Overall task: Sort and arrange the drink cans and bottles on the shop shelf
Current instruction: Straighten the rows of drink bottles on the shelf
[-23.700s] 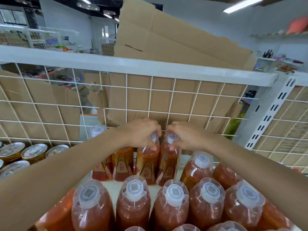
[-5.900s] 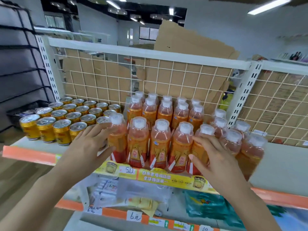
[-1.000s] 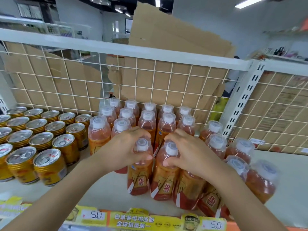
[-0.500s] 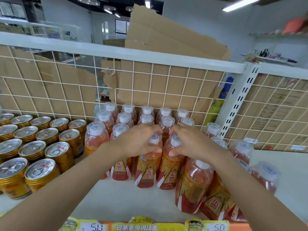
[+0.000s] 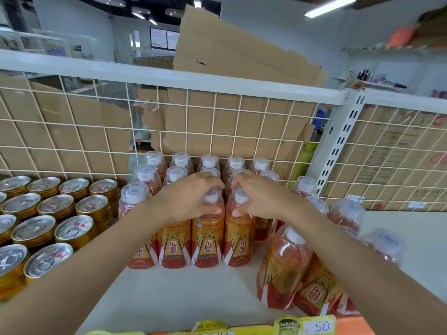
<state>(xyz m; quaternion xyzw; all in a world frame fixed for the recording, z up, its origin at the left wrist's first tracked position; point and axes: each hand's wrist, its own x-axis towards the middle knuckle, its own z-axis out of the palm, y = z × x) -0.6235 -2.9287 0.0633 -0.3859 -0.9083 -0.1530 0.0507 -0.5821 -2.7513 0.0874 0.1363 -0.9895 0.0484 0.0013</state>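
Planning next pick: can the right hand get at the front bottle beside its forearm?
Likely yes, once it lets go: right hand grips another bottle; front bottle stands uncovered, bare shelf beside it.

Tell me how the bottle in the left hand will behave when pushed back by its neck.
Likely heavy for its size: the bottle looks full to the shoulder. Tall and narrow, held high by the left hand, it may tip rather than slide.

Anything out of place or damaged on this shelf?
Yes. The right-hand bottles stand in a loose clump, out of line with the neat rows beside the cans. The cardboard behind the wire grid is torn, with a ragged gap.
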